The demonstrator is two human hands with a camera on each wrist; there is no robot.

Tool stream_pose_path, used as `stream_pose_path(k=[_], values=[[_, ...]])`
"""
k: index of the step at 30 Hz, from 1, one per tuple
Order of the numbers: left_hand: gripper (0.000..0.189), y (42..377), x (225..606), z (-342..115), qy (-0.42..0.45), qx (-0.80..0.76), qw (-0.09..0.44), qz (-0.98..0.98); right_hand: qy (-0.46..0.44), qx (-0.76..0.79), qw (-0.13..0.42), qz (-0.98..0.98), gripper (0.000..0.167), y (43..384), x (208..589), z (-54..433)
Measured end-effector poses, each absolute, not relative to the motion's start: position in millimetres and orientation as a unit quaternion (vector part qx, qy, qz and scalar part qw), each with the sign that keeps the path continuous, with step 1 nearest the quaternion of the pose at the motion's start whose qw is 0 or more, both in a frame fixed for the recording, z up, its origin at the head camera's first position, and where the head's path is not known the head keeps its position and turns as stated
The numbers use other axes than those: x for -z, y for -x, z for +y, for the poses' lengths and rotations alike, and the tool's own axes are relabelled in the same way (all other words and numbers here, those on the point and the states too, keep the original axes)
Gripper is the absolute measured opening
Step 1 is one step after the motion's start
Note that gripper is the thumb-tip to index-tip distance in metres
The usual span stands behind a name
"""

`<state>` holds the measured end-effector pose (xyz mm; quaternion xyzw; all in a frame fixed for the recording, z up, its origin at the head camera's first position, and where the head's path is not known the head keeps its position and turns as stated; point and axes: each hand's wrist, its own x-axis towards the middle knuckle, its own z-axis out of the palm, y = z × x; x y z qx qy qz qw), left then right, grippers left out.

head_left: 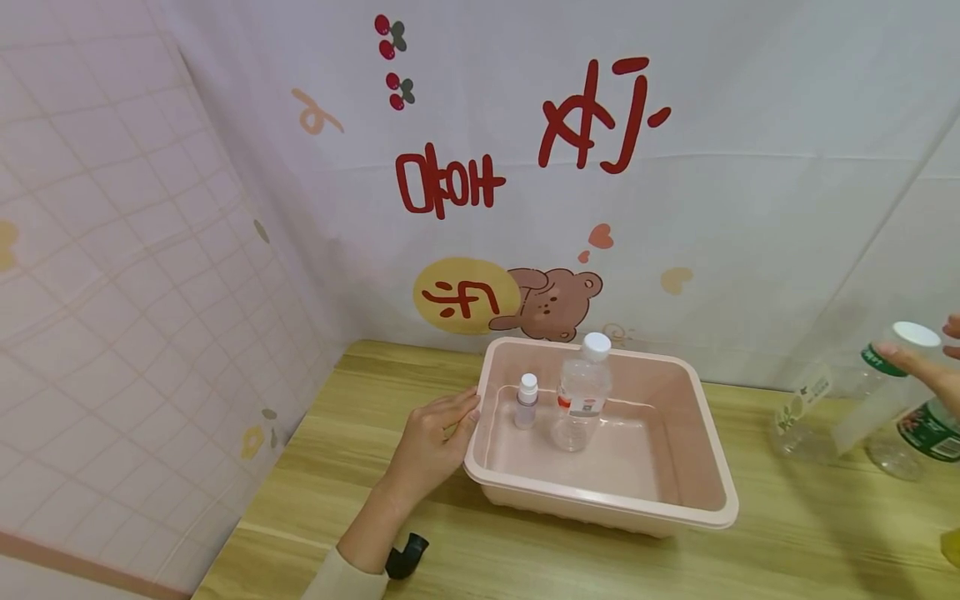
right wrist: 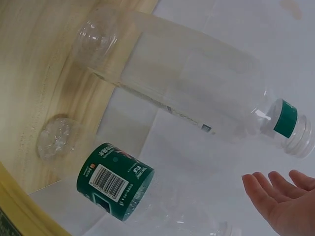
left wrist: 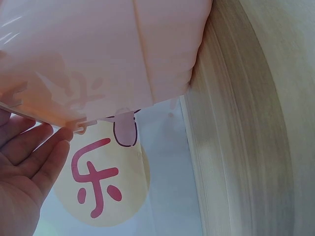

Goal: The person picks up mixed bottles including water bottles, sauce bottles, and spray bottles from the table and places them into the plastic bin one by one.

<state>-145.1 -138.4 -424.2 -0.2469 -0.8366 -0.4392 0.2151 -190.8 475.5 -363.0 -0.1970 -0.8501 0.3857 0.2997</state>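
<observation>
A pale pink plastic basin [head_left: 712, 442] stands on the wooden table. Inside it are a small white-capped bottle [head_left: 527, 404] and a larger clear bottle [head_left: 585, 392] with a white cap, both upright. My left hand [head_left: 435, 437] grips the basin's left rim; in the left wrist view its fingers [left wrist: 49, 157] lie along the underside of the rim edge. At the far right, my right hand [right wrist: 290, 201] has its fingers extended near the neck of a large clear bottle [right wrist: 197, 83] with a green neck band. Beside that stands a clear bottle with a green label [right wrist: 115, 182].
A black curved object [head_left: 407, 556] lies by my left wrist. Something yellow [right wrist: 24, 211] fills a corner of the right wrist view. A printed white cloth [head_left: 712, 225] hangs behind the table [head_left: 300, 500], and a checked wall covering [head_left: 112, 250] runs along the left.
</observation>
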Motion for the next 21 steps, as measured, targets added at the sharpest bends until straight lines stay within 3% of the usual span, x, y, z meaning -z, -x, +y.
stream_pose_path(k=[4,7,9,12,16,21], values=[[0.027,144,425,-138,0.246,0.438,0.214,-0.838,0.181,-0.382,0.283,-0.861,0.081,223,416,548],[0.027,144,425,-138,0.247,0.435,0.218,-0.838,0.185,-0.365,0.268,-0.872,0.085,237,432,574],[0.027,144,425,-138,0.248,0.433,0.221,-0.838,0.173,-0.373,0.277,-0.869,0.082,238,429,573],[0.027,144,425,-138,0.249,0.43,0.225,-0.838,0.145,-0.39,0.301,-0.858,0.052,230,412,552],[0.027,144,425,-137,0.25,0.431,0.225,-0.837,0.128,-0.401,0.302,-0.855,0.028,212,387,517],[0.027,144,426,-136,0.254,0.431,0.226,-0.836,0.11,-0.4,0.297,-0.86,0.032,222,405,540]])
